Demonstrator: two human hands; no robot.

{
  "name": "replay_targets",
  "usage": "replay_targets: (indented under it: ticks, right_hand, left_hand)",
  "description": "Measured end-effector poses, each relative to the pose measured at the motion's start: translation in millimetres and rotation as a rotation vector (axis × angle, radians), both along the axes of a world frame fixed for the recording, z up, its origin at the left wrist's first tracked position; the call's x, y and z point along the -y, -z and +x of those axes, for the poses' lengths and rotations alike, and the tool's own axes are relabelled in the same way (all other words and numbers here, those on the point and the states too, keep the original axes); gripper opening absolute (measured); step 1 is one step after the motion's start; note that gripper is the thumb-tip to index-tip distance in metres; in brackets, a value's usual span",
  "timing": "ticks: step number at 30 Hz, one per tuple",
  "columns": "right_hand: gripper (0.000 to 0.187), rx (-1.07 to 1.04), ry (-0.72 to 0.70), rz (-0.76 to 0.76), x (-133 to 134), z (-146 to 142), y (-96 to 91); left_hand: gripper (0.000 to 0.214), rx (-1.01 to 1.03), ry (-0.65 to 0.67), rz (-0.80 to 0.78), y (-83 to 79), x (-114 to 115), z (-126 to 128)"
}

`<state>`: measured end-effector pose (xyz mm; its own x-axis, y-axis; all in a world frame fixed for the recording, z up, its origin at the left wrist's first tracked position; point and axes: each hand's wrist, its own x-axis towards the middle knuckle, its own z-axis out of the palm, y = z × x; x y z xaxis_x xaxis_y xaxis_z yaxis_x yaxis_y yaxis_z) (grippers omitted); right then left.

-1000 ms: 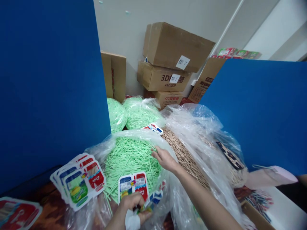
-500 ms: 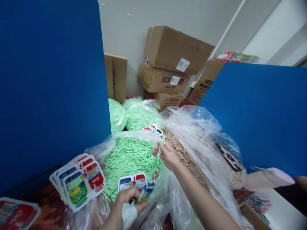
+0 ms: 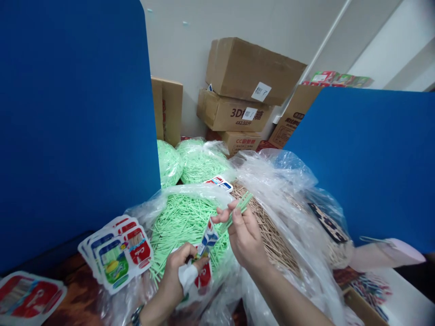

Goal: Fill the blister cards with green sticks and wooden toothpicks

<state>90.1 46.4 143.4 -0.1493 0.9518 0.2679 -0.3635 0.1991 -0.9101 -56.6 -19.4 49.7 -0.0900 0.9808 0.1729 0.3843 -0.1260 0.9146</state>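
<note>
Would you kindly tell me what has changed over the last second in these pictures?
The right hand, which lay on the green stick pile, has pinched a few green sticks and lifted them toward the left hand. The left hand has tipped its printed packet upright. The stack of packets, the bags and the cartons lie as before.

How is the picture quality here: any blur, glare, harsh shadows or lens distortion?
Head view: light is soft and even, no hard shadows; the right hand pinching green sticks and the left hand holding a printed packet are slightly motion-blurred; the clear plastic bag shows mild sheen; the blue panel edges lean, wide-angle distortion.
</note>
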Motion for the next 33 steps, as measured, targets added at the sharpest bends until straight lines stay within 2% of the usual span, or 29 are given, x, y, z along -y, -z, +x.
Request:
replay_targets:
  ticks: [3,9,14,19,21,23,25,27,29,31,33]
  right_hand:
    - [0.020,0.094,0.048,0.072,7.7,-5.1,5.5]
    - [0.017,0.231,0.049,0.173,13.6,-12.0,8.7]
    - [0.026,0.541,0.054,0.277,20.3,-7.7,14.4]
    - [0.048,0.610,0.027,0.368,13.5,6.9,15.1]
    - [0.048,0.695,0.000,0.483,11.5,10.5,13.1]
    - [0.047,0.820,-0.088,0.641,11.0,12.4,11.3]
    - [0.046,0.880,-0.159,0.716,9.3,14.4,10.0]
    - [0.046,0.860,-0.125,0.654,3.1,18.4,10.0]
    - [0.045,0.821,-0.027,0.540,-8.4,24.7,13.8]
    - [0.039,0.839,0.040,0.446,-21.9,32.1,24.7]
    - [0.028,0.995,0.020,0.410,-32.1,38.9,43.1]
  left_hand:
    - [0.029,-0.011,-0.002,0.041,-0.6,-0.5,1.1]
    - [0.028,-0.035,-0.003,0.112,-6.2,1.5,2.4]
    - [0.023,-0.027,0.017,0.209,-12.5,-0.8,0.3]
    - [0.019,-0.023,0.049,0.255,-15.5,-3.6,-3.4]
    - [0.019,-0.019,0.046,0.251,-15.3,-4.5,-3.8]
    - [0.018,-0.012,0.037,0.241,-14.9,-4.7,-3.9]
    - [0.017,-0.006,0.042,0.216,-14.9,-4.0,-4.5]
    - [0.013,0.010,0.070,0.169,-15.6,-2.5,-6.5]
    - [0.012,0.027,0.081,0.129,-17.1,-0.7,-10.1]
    - [0.011,0.042,0.063,0.115,-18.7,0.9,-15.0]
    - [0.012,0.056,0.034,0.121,-19.2,2.1,-20.6]
